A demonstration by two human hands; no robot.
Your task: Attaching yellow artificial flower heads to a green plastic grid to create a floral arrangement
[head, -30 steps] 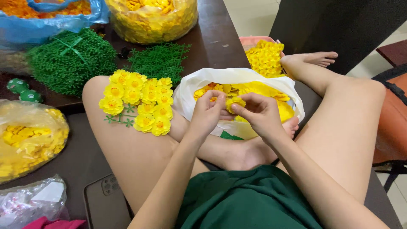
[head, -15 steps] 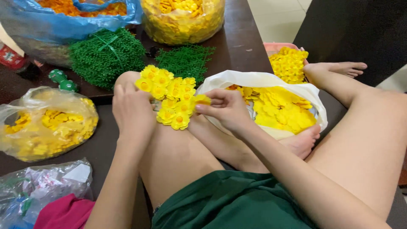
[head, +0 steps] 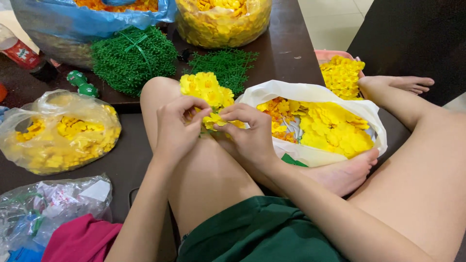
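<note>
The cluster of yellow artificial flowers (head: 206, 92) rests on the raised knee, its near edge right at the fingertips. Left hand (head: 177, 128) and right hand (head: 247, 133) meet there, fingers pinched narrow on a small yellow blossom (head: 212, 120). The petals look feather-light, soft and easily creased, so the stem side is probably the safest hold. Beyond the fingers: one white bag of blossoms (head: 315, 123), two green sprig bundles (head: 133, 58), three clear or blue bags on the worktop (head: 291, 48).
</note>
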